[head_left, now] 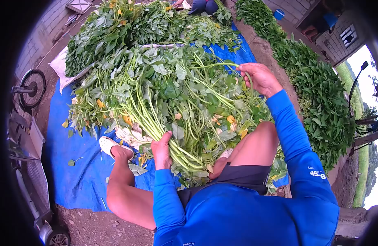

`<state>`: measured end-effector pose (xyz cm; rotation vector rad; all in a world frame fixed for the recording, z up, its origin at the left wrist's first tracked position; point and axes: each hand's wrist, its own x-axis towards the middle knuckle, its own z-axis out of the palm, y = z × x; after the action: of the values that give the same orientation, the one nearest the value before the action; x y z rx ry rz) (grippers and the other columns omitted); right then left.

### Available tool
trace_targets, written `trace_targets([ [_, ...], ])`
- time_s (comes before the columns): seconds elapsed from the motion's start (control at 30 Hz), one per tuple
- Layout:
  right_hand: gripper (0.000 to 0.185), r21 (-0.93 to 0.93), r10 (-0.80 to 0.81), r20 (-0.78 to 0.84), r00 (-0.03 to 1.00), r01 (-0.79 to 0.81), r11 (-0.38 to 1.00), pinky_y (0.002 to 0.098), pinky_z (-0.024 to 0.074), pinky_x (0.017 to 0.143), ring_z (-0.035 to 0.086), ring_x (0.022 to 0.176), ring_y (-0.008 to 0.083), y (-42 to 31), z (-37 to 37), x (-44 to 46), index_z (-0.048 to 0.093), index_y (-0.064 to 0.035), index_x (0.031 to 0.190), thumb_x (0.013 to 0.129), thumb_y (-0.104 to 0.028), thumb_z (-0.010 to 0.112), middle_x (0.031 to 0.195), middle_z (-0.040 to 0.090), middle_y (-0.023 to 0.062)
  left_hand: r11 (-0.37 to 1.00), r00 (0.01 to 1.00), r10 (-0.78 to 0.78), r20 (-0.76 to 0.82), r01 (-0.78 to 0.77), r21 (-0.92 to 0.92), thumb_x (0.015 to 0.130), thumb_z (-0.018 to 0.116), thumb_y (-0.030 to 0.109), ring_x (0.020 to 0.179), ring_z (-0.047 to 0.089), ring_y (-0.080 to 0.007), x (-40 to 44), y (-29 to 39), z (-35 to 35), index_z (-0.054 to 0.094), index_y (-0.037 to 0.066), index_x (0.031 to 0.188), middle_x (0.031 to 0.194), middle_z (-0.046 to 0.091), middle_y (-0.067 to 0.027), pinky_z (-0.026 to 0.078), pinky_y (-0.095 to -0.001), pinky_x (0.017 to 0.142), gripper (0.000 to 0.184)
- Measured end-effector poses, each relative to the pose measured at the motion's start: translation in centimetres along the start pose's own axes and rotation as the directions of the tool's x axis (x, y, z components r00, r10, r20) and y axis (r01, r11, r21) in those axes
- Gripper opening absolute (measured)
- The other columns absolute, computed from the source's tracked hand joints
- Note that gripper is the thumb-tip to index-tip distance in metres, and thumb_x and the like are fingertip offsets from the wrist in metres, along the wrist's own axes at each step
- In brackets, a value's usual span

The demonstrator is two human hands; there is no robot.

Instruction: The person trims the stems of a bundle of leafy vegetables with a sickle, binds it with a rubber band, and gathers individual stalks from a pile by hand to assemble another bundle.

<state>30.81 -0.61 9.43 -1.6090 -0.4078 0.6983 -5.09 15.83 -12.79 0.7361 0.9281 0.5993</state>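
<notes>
My left hand (161, 152) is wrapped round a bundle of long green stems (150, 123), whose leafy ends spread up and to the left and whose cut ends point down to the right. Out to the right, my right hand (259, 78) pinches the end of a single green stem (221, 64), which runs left into the leaves. Between and beyond both hands lies a big heap of leafy stems (168, 88) with some yellow leaves. Part of the stems in my left hand is hidden by its fingers.
A blue tarp (78, 164) lies under the heap. Bundled greens (316, 94) line the right side. A wheel (32, 88) and a metal frame stand at the left. Another person (203, 6) is at the top, and one more at the upper right near a blue bucket (279, 14).
</notes>
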Motion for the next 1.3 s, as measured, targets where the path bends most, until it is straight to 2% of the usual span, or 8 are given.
trace_targets([
  [0.17,0.020,-0.185,-0.024,0.042,0.999,0.031,0.982,0.0226,0.0509,0.058,0.060,0.065,0.0049,-5.6,0.2,2.1,0.077,-0.0044,0.106,0.102,-0.023,0.071,0.080,0.067,-0.0051,1.000,1.000,-0.006,0.025,0.005,0.013,0.093,0.075,0.008,0.081,0.076,-0.0208,1.2,-0.6,-0.5,0.069,-0.006,0.118,0.101,0.077,-0.0134,0.064,-0.0343,0.071,0.030],
  [0.5,0.019,-0.071,-0.361,0.091,0.928,0.368,0.927,0.0238,0.0517,0.069,0.062,0.076,0.0064,-10.4,4.3,1.5,0.075,-0.0035,0.111,0.103,-0.020,0.072,0.089,0.069,-0.0022,0.996,0.999,0.022,0.050,-0.017,-0.086,0.094,0.073,0.002,0.087,0.078,-0.0232,1.9,-1.1,0.3,0.066,-0.006,0.125,0.107,0.076,-0.0142,0.066,-0.0362,0.077,0.033],
  [0.7,0.021,-0.326,-0.322,0.303,0.897,0.414,0.850,0.0261,0.0537,0.076,0.065,0.086,0.0063,2.1,11.9,-2.9,0.074,0.0002,0.116,0.098,-0.012,0.075,0.096,0.074,0.0007,0.989,0.999,0.014,0.043,-0.008,-0.145,0.092,0.075,0.000,0.088,0.075,-0.0190,2.0,-1.4,0.5,0.068,-0.003,0.123,0.107,0.077,-0.0105,0.062,-0.0333,0.079,0.032],
  [0.83,0.028,-0.602,-0.186,0.525,0.831,0.517,0.609,0.0419,0.0580,0.079,0.071,0.082,0.0278,14.1,16.3,-9.3,0.070,0.0054,0.114,0.092,-0.012,0.072,0.093,0.074,0.0173,0.984,0.998,-0.031,0.053,0.040,-0.171,0.094,0.075,0.004,0.083,0.075,-0.0194,1.8,-2.1,0.3,0.071,-0.005,0.118,0.101,0.078,-0.0113,0.063,-0.0333,0.076,0.026],
  [0.93,0.034,-0.613,-0.009,0.620,0.785,0.491,0.619,0.0469,0.0565,0.080,0.069,0.081,0.0370,19.1,17.1,-10.2,0.071,0.0017,0.124,0.094,-0.015,0.069,0.090,0.070,0.0215,0.980,0.997,-0.039,0.068,0.051,-0.193,0.094,0.072,0.003,0.083,0.075,-0.0201,2.4,-3.8,-0.1,0.070,-0.005,0.120,0.105,0.077,-0.0107,0.063,-0.0341,0.076,0.027],
  [1.07,0.035,-0.484,0.421,0.453,0.786,-0.181,0.856,0.0361,0.0559,0.081,0.067,0.087,0.0175,19.5,17.9,-9.7,0.070,-0.0013,0.133,0.107,-0.023,0.062,0.105,0.077,0.0100,0.979,0.998,-0.019,0.059,0.031,-0.201,0.094,0.072,0.005,0.081,0.074,-0.0209,2.4,-4.3,0.1,0.067,-0.006,0.119,0.101,0.074,-0.0113,0.063,-0.0357,0.072,0.028],
  [1.13,0.030,-0.448,0.530,0.428,0.733,-0.337,0.828,0.0311,0.0545,0.079,0.064,0.089,0.0103,19.7,17.8,-8.8,0.072,-0.0016,0.126,0.108,-0.023,0.064,0.104,0.075,0.0055,0.980,0.997,-0.017,0.077,0.032,-0.197,0.094,0.073,0.006,0.082,0.074,-0.0207,2.7,-4.4,0.1,0.067,-0.005,0.120,0.101,0.074,-0.0108,0.063,-0.0356,0.072,0.028],
  [1.3,0.012,-0.265,0.469,0.451,0.759,-0.388,0.883,0.0286,0.0544,0.071,0.067,0.089,0.0119,21.8,17.0,-7.1,0.065,-0.0029,0.114,0.106,-0.011,0.065,0.104,0.072,0.0063,0.984,0.998,-0.032,0.063,0.043,-0.175,0.092,0.076,0.003,0.084,0.073,-0.0196,2.2,-4.2,0.4,0.068,-0.005,0.120,0.105,0.076,-0.0103,0.061,-0.0338,0.075,0.030],
])
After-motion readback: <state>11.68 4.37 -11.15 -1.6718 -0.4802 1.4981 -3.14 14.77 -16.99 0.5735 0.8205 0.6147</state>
